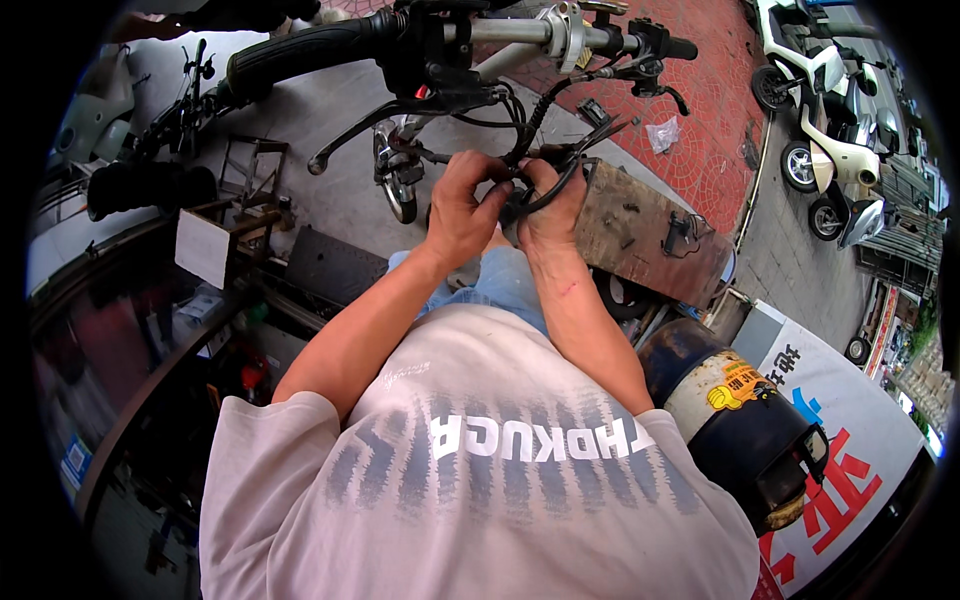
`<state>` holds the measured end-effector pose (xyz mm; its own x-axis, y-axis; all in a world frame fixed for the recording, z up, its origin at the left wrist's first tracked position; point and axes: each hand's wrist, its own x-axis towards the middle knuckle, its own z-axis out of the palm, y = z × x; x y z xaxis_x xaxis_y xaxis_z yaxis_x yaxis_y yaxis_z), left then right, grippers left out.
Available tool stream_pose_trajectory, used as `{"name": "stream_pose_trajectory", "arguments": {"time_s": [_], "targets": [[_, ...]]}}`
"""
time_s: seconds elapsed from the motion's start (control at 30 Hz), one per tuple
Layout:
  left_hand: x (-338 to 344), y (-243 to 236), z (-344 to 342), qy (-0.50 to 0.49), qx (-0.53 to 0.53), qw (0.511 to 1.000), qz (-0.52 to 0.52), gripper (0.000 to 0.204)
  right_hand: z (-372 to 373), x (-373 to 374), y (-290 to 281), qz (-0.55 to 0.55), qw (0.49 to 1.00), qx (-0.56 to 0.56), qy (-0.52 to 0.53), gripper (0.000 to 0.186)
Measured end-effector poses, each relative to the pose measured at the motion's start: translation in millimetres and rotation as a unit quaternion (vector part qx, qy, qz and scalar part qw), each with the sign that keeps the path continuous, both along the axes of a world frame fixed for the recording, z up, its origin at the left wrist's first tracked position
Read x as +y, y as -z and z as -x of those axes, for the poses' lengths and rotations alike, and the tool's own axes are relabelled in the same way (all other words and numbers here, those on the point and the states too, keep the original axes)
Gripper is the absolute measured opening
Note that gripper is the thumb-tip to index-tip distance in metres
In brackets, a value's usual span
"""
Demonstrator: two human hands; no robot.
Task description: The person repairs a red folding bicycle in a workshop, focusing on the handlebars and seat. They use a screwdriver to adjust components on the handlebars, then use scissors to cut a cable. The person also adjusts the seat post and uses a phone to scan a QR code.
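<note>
Both my hands are together below a scooter-type handlebar (500, 32), at a bundle of black wires (541, 108) that hangs from it. My left hand (465, 205) is closed in a pinch, thumb against fingers, on the wires. Beside it my right hand (553, 210) is also closed, with a thick black cable (548, 196) bending across its fingers. The exact spot between the fingertips is partly hidden. Thin loose wire ends (605, 130) fan out to the upper right. Above my left hand are a black rubber grip (310, 57) and a brake lever (375, 120).
A chrome round lamp (400, 198) hangs left of my hands. To the right, a worn wooden board (640, 225) carries small dark parts. A dark metal cylinder (715, 395) stands by my right elbow. Parked scooters (830, 160) line the far right; a metal stand (250, 175) is left.
</note>
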<state>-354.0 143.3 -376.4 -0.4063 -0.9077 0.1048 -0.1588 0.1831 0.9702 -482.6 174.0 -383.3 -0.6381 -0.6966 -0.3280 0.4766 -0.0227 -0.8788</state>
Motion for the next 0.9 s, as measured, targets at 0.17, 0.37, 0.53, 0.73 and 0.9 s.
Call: {"name": "stream_pose_trajectory", "arguments": {"time_s": [0.17, 0.37, 0.53, 0.73, 0.9], "targets": [[-3, -4, 1, -0.02, -0.051, 0.995, 0.08, 0.025, 19, -2, 1, -0.024, 0.996, -0.06, -0.068, 0.026], [-38, 45, 1, -0.031, 0.088, 0.982, -0.167, 0.022, 29, 1, -12, -0.104, 0.987, -0.08, -0.096, 0.021], [-67, 47, -4, 0.072, 0.134, 0.929, -0.336, 0.027, 14, 38, -7, -0.228, 0.95, -0.06, -0.206, 0.028], [-67, 49, -13, 0.105, 0.134, 0.908, -0.383, 0.028, -3, 67, -5, -0.217, 0.918, -0.009, -0.333, 0.052], [-68, 57, -21, 0.135, 0.155, 0.9, -0.385, 0.031, -3, 66, -8, -0.232, 0.904, -0.008, -0.36, 0.058]]}}
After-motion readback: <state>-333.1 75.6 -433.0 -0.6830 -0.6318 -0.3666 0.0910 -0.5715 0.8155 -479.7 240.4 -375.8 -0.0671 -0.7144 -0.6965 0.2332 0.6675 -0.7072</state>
